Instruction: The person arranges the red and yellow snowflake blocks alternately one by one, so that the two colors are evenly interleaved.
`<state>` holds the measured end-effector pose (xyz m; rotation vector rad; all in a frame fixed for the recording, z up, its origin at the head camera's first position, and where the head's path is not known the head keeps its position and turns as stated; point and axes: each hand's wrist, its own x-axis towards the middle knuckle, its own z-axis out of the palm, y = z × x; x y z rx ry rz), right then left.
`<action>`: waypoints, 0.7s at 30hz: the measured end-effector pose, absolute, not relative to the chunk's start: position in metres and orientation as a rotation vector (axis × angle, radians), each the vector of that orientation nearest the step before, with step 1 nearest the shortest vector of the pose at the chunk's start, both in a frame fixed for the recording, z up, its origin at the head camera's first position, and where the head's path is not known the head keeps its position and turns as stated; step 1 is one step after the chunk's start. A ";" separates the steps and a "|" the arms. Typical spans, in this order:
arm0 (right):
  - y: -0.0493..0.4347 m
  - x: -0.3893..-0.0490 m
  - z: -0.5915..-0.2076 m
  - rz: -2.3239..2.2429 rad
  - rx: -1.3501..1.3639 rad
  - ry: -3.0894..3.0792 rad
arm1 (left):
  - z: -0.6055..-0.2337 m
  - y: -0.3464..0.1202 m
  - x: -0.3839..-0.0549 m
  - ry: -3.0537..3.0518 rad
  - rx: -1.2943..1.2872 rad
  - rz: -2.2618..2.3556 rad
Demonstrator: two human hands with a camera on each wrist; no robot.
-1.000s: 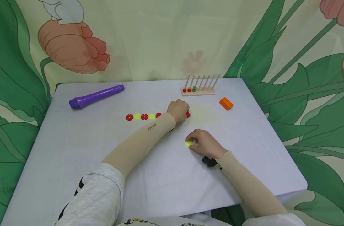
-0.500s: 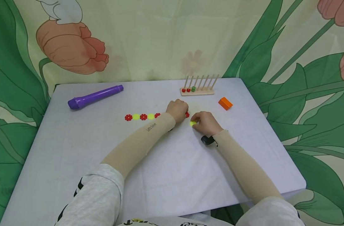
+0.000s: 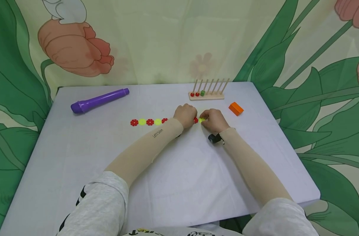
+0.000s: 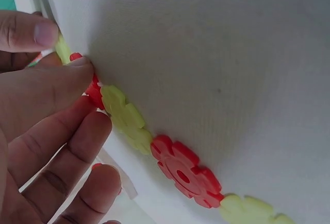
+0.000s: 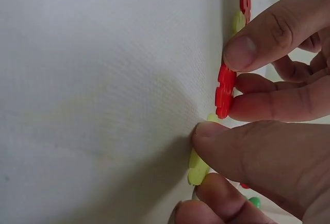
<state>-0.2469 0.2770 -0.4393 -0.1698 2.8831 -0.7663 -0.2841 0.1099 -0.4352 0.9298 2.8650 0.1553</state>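
Note:
A row of notched, flower-shaped plastic discs, alternating red [image 3: 150, 122] and yellow-green [image 3: 142, 122], lies across the white table; the left forearm and hand cover its middle. My left hand [image 3: 185, 116] pinches the red disc [image 5: 225, 92] at the row's right end between thumb and fingers. Just to the right, my right hand [image 3: 214, 120] pinches a single yellow-green disc [image 5: 198, 170] by its edge. That disc's edge meets the red one; whether their notches interlock I cannot tell. In the left wrist view another red disc [image 4: 185, 172] shows between two yellow-green ones.
A purple toy microphone [image 3: 100, 101] lies at the back left. Behind the hands stands a wooden peg rack [image 3: 207, 96] with two red beads and green on its pegs. An orange block [image 3: 236, 108] sits to the right. A printed floral curtain hangs behind the table.
The right hand has carried the yellow-green disc forward, away from the body, up to the red end disc. My left hand has stayed in place on the row.

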 end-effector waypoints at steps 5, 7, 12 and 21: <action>0.275 -0.248 -0.440 -0.780 -0.145 2.883 | -0.434 0.109 -0.281 2.872 0.942 0.157; 0.275 -0.248 -0.440 -0.785 -0.134 2.884 | -0.434 0.109 -0.280 2.874 0.942 0.160; 0.274 -0.249 -0.439 -0.798 -0.125 2.890 | -0.433 0.109 -0.280 2.890 0.939 0.149; 0.285 -0.227 -0.438 -0.843 -0.060 2.938 | -0.432 0.091 -0.274 2.842 0.928 0.382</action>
